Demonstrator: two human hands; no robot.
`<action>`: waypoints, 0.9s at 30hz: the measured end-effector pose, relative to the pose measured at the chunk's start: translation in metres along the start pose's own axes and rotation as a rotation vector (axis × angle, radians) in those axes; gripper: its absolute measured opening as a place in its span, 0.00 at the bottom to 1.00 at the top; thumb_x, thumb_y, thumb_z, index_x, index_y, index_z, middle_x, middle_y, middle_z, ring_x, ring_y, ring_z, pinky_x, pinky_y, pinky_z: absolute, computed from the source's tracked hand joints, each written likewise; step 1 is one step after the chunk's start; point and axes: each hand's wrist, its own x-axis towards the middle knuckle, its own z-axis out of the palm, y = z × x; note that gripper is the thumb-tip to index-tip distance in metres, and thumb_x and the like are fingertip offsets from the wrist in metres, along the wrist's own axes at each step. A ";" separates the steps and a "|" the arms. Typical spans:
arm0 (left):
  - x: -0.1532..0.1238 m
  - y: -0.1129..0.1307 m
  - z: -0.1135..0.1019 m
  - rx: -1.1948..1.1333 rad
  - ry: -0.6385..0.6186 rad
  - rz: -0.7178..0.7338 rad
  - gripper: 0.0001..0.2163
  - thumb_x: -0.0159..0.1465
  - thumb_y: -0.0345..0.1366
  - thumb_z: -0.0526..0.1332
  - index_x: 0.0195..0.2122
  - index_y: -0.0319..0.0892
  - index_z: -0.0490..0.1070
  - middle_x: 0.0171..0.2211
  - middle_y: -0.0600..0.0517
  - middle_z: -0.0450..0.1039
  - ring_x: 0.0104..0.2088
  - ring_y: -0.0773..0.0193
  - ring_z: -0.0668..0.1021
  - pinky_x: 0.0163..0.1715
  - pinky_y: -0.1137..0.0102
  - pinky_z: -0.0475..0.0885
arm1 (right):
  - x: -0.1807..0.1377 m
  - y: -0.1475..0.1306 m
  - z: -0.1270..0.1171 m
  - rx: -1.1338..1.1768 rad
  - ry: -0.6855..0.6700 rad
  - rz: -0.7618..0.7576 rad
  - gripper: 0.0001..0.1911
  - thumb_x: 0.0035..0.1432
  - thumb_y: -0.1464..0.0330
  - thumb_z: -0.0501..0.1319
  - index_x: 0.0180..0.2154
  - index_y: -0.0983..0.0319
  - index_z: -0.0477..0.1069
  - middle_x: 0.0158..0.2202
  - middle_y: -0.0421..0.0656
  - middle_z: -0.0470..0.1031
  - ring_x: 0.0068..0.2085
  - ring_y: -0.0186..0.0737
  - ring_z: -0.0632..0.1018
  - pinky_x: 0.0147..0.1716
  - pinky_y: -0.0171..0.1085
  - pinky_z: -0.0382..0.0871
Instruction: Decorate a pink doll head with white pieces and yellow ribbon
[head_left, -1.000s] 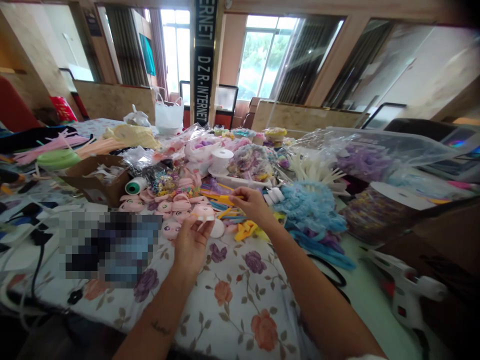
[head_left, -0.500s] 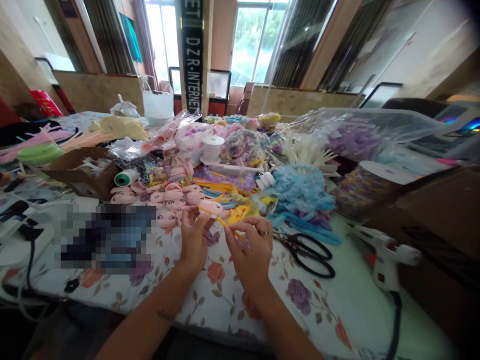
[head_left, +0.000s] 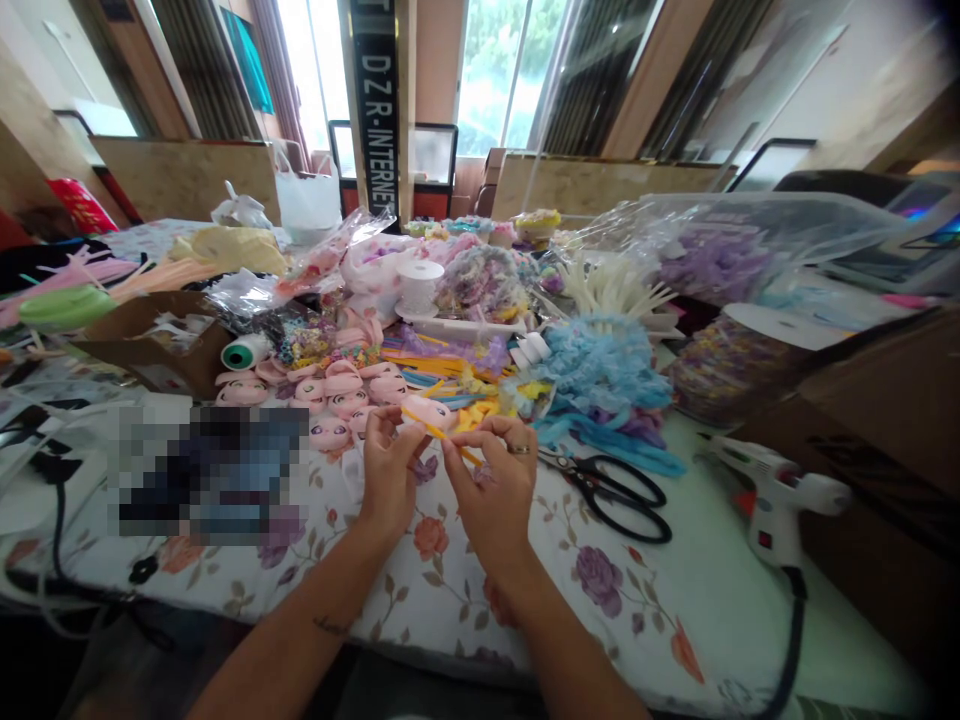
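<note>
My left hand (head_left: 388, 470) is closed around a small pink doll face piece (head_left: 429, 411), holding it just above the flowered tablecloth (head_left: 480, 590). My right hand (head_left: 491, 480), with a ring on one finger, pinches a thin yellow-orange stick (head_left: 439, 434) that runs up to the pink piece. The two hands are close together, almost touching. More pink face pieces (head_left: 330, 390) lie in rows just behind my left hand.
Black scissors (head_left: 615, 485) lie right of my hands. A white glue gun (head_left: 772, 490) stands further right, its cord running off the table edge. Blue fluffy trim (head_left: 600, 365), coloured sticks, a white ribbon spool (head_left: 418, 287), a cardboard box (head_left: 165, 335) and plastic bags crowd the back.
My right hand came back from the pile of coloured sticks with a yellow stick and joined my left hand. Both hands have drawn nearer to me, and the view tilted down.
</note>
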 end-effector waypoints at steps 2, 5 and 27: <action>-0.001 0.001 0.001 0.012 -0.003 0.000 0.13 0.50 0.31 0.65 0.35 0.44 0.63 0.35 0.55 0.68 0.32 0.71 0.74 0.34 0.75 0.71 | -0.001 0.000 0.001 -0.012 0.007 0.015 0.03 0.55 0.69 0.62 0.28 0.59 0.70 0.33 0.43 0.66 0.39 0.43 0.68 0.41 0.44 0.63; -0.002 0.001 0.002 0.040 -0.009 0.006 0.13 0.50 0.30 0.64 0.35 0.44 0.63 0.36 0.55 0.68 0.33 0.70 0.75 0.34 0.75 0.71 | 0.000 0.000 0.002 -0.020 0.008 0.044 0.04 0.53 0.70 0.62 0.27 0.59 0.69 0.33 0.43 0.66 0.40 0.44 0.68 0.42 0.44 0.64; -0.004 0.001 0.005 0.099 -0.065 -0.008 0.13 0.50 0.29 0.64 0.34 0.44 0.62 0.34 0.56 0.68 0.30 0.71 0.74 0.31 0.76 0.69 | 0.008 0.004 0.004 0.079 -0.015 -0.095 0.10 0.48 0.77 0.57 0.22 0.58 0.61 0.37 0.44 0.79 0.42 0.44 0.77 0.47 0.50 0.65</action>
